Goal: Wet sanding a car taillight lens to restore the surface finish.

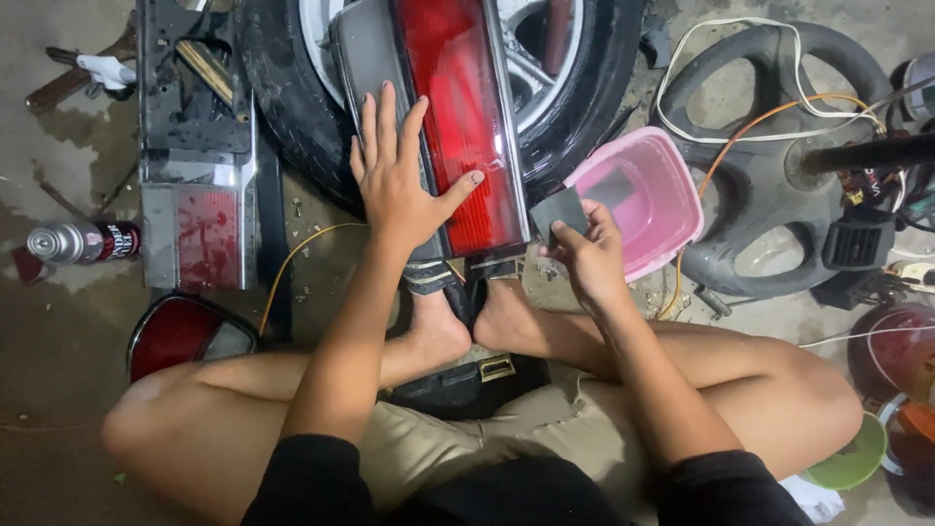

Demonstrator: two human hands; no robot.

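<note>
Head view: pink tub with water.

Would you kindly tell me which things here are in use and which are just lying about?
In use:
- red tail light lens, under the left hand
- dark abrasive sheet, in the right hand
- pink tub, beside it

Lying about:
- spray can
- steering wheel
- second tail light
- green bowl

Red tail lamp with grey edge; pink tub; dark grey sheet; khaki shorts; green bowl.
</note>
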